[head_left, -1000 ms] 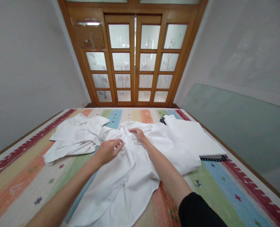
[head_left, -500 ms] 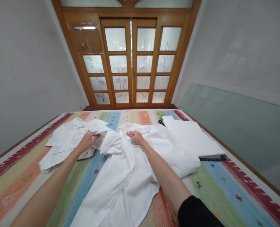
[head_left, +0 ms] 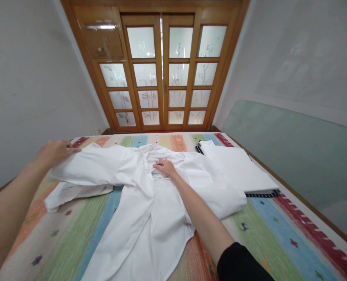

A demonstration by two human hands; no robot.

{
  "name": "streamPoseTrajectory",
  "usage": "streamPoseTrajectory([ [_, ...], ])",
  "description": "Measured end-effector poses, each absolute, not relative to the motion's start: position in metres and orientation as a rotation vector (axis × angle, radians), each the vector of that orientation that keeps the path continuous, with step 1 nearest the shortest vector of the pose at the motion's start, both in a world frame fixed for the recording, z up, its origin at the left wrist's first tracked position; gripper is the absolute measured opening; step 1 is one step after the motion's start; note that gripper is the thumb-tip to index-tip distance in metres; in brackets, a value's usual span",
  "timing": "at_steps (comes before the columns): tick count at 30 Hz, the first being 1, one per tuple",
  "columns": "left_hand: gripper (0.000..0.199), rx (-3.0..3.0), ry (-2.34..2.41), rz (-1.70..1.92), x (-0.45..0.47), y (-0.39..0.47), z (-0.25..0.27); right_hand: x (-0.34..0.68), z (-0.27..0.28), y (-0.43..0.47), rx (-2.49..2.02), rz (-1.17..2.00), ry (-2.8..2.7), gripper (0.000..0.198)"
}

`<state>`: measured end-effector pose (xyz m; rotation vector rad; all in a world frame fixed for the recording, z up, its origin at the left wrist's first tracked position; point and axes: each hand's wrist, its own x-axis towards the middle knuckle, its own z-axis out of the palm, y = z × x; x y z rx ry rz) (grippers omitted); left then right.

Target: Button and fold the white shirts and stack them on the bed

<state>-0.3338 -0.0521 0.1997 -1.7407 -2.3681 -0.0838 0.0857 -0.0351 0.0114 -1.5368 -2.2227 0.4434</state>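
A white button-up shirt (head_left: 132, 222) lies spread over a striped, patterned cloth, its front hanging toward me and its collar end away from me. My left hand (head_left: 56, 153) is closed on the end of the shirt's left-side sleeve, which stretches out sideways. At the collar area, my right hand (head_left: 165, 167) pinches the shirt's fabric, fingers curled. The other sleeve side (head_left: 217, 187) lies to the right, partly under my right forearm. Beneath the stretched sleeve shows another white garment (head_left: 74, 193), mostly covered.
On the right rests a folded white garment stack (head_left: 238, 166) with black-and-white striped cloth under it. The colourful striped cloth (head_left: 59, 238) covers the surface. Wooden doors with glass panes (head_left: 161, 74) stand beyond, with walls at both sides and a pale green panel (head_left: 293, 144) at right.
My left hand has moved out to the left, pulling the sleeve from bunched to stretched over the other white garment. My right hand stays near the collar.
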Motion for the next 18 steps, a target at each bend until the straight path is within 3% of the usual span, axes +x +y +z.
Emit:
streamPoseTrajectory([
  [4,0.027,-1.779,-2.1,-0.242,-0.315,-0.053,0.168,0.08,0.011,-0.036,-1.592,0.337,-2.299,0.043],
  [7,0.021,-1.973,-1.934,-0.37,-0.283,-0.05,0.142,0.076,0.011,-0.038,-1.628,0.31,-2.376,0.048],
  [10,0.024,-2.244,-1.802,-0.353,-0.24,-0.042,0.121,0.074,0.011,-0.037,-1.646,0.309,-2.434,0.052],
  [18,0.052,-2.621,-2.03,-0.225,-0.13,-0.033,0.066,0.079,0.011,-0.025,-1.591,0.33,-2.5,0.056],
])
